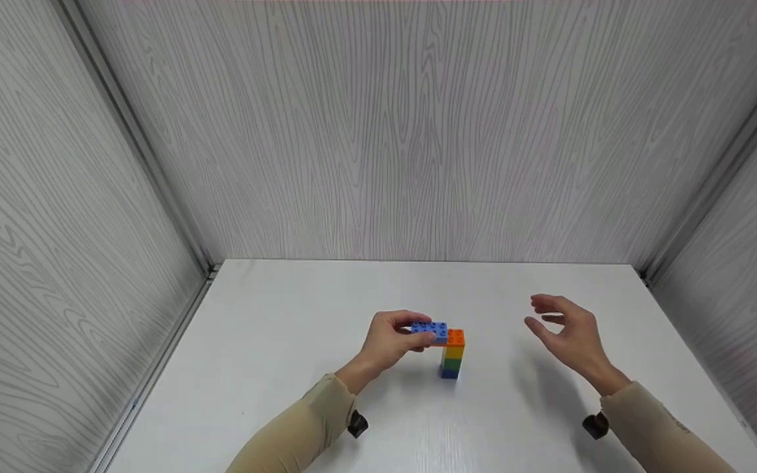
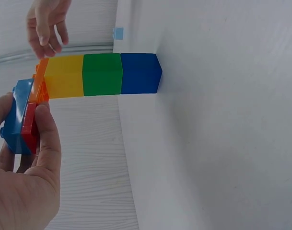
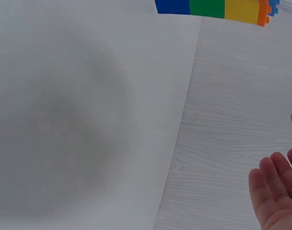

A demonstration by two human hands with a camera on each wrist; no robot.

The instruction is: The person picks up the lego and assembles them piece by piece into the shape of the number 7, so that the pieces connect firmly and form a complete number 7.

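Note:
A small tower stands upright on the white table, with a dark blue brick (image 1: 449,374) at the bottom, then green (image 1: 452,362) and yellow (image 1: 453,353) bricks. An orange studded piece (image 1: 455,337) caps it. Jutting out to the left at the top are a lighter blue brick (image 1: 429,330) and, under it, a red brick (image 2: 29,127). My left hand (image 1: 386,340) pinches this blue-and-red overhang between thumb and fingers. To the right of the tower, apart from it, my right hand (image 1: 569,334) hovers over the table with relaxed fingers and holds nothing.
Grey wood-grain panels (image 1: 405,131) enclose the white tabletop (image 1: 286,295) at the back and both sides. A small light-blue patch (image 2: 118,33) shows near the table edge in the left wrist view. Dark wrist devices (image 1: 357,424) sit at both cuffs.

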